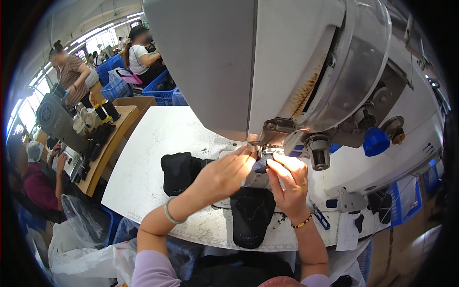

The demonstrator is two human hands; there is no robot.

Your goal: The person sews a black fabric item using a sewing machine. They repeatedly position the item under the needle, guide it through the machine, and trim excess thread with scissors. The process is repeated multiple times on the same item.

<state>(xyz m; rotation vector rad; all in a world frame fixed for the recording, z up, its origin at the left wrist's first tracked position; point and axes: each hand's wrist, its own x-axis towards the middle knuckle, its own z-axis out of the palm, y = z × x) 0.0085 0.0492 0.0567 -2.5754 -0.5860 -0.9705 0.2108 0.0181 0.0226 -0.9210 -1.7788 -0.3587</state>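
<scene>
Under the lit head of a white sewing machine (215, 62), both my hands pinch a small dark fabric piece (261, 168). My left hand (224, 174) reaches in from the left, its fingertips closed close to the needle area. On the other side my right hand (289, 182) grips the piece's right edge between thumb and fingers. A black shaped fabric part (252, 220) with pale stitch lines lies between my forearms at the table's front edge. Another black part (176, 173) rests left of my left wrist. The needle itself is hidden.
A white worktable (138, 143) carries dark lint. Blue-handled thread snips (321, 217) and a paper sheet (347, 233) lie right of my right forearm. Plastic bags (91, 253) bulge at lower left. A blue basket (406, 203) stands right. Other people work at left and behind.
</scene>
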